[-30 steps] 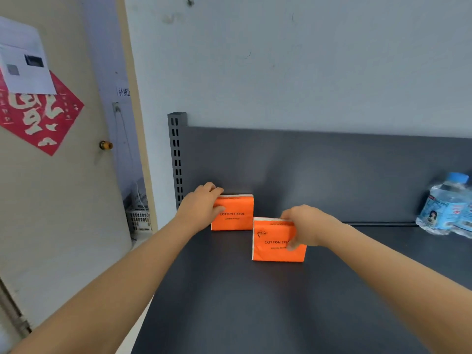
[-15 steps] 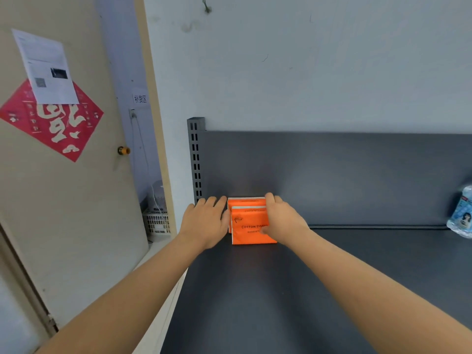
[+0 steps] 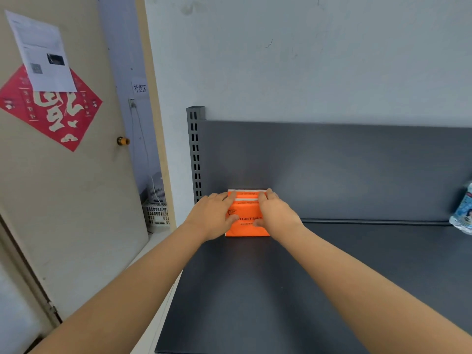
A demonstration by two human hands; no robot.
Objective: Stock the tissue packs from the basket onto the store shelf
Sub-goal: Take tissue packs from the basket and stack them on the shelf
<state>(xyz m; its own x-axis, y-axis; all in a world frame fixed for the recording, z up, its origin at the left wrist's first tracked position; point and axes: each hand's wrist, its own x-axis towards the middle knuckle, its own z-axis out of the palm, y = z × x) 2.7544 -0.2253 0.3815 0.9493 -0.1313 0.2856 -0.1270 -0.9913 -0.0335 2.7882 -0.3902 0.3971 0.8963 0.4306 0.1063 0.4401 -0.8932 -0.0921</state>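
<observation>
— Fingers (image 3: 226,198) of the left hand (image 3: 213,218) lie almost straight along the left edge of the two orange tissue packs (image 3: 246,215), with the thumb flat on the printed face. Pressing, I'd say, not gripping.

— And between the two hands?

— Both packs stand upright on the shelf (image 3: 281,290). The front pack (image 3: 246,227) touches the rear pack (image 3: 246,193), which sits close against the back panel (image 3: 332,169) just beyond the fingertips. The slotted post (image 3: 195,154) is just left of the left fingers.

— The right hand (image 3: 278,217)?

— Its fingers (image 3: 268,194) bend over the top right corner, thumb on the front, so it clasps the pair.

— What could go wrong?

— They're thin and standing on edge. If the hands lift off unevenly, or a thumb drags on the wrapper, the front one could tip forward onto the shelf, toward the wrists. Too hard a shove from the right fingers could skew the pair toward the post.

— Anything else close?

— A water bottle (image 3: 463,213), far out to the right of the right fingers and well apart. I see no risk to it.
</observation>
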